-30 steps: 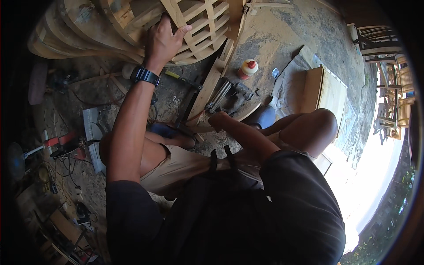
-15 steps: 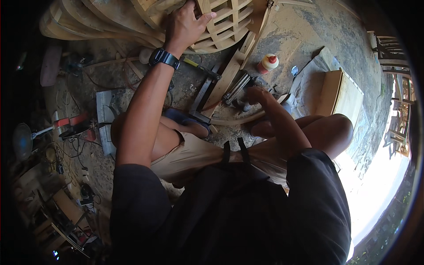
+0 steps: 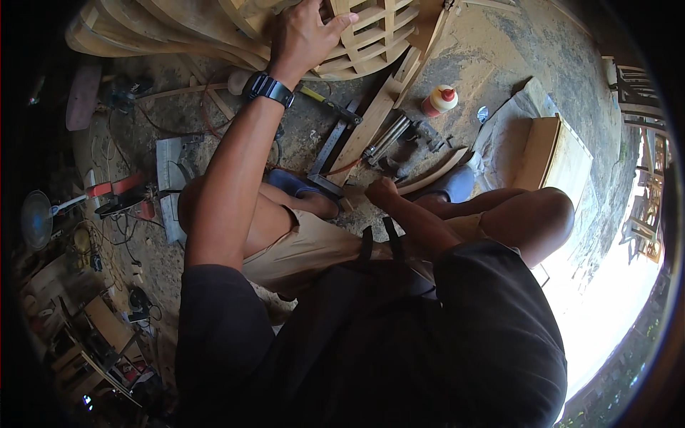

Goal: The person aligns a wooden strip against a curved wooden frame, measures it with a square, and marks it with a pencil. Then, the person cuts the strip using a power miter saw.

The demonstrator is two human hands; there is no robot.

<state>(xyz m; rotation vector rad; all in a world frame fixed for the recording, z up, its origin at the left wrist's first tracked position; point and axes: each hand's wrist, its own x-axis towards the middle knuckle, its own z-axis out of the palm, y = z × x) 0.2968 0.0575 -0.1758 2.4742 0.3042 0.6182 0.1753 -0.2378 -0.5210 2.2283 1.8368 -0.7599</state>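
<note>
My left hand (image 3: 305, 39), with a dark watch on its wrist, holds a large ribbed wooden frame (image 3: 367, 39) at the upper edge. The thumb lies across its slats; the other fingers are partly out of view. Nearer my body, my right hand (image 3: 383, 192) is closed above the floor, by one end of a curved wooden strip (image 3: 437, 171). Whatever it may hold is hidden. Just beyond it lies a grey metal tool (image 3: 391, 137) with parallel silver bars, perhaps a nail gun, apart from the hand. A hammer (image 3: 325, 103) rests below the frame.
A glue bottle (image 3: 439, 100) with a red cap stands beyond the metal tool. A wooden box (image 3: 542, 153) sits at the right on a grey sheet. Next to my left foot are a metal square (image 3: 328, 153) and a long board (image 3: 367, 132). Cords and tools (image 3: 118, 196) clutter the left.
My right hand has moved away from the metal tool, leftward and toward my body. The tool now lies uncovered on the floor. My left hand stays on the wooden frame.
</note>
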